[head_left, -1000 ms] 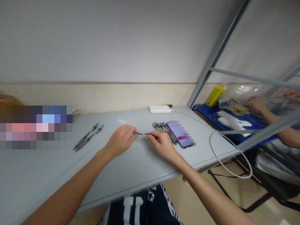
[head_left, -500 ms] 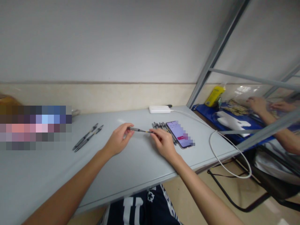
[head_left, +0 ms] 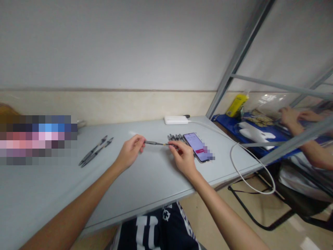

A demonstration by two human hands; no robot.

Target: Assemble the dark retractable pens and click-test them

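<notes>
Between my two hands a slim grey and black pen (head_left: 155, 143) is held level above the table. My left hand (head_left: 132, 149) is closed, pinching the pen's left end between thumb and fingers. My right hand (head_left: 183, 155) is closed on its other end, where a small yellowish part shows by the fingertips. Two similar grey pens (head_left: 95, 152) lie side by side on the table to the left. Behind my right hand lies a row of several pens (head_left: 174, 138), partly hidden by that hand. A phone (head_left: 195, 145) with a lit screen rests beside them.
A white box-shaped device (head_left: 176, 120) with a white cable (head_left: 231, 149) stands by the wall; the cable loops over the edge of the grey table (head_left: 125, 205). A metal bed frame (head_left: 229, 80) rises at the right. Beyond it, another person's hands (head_left: 290, 116) are over a blue surface (head_left: 221, 120).
My left fingers have shifted slightly left along the pen, so more of its left end shows. Both hands still hold it. The whole view has shifted a little.
</notes>
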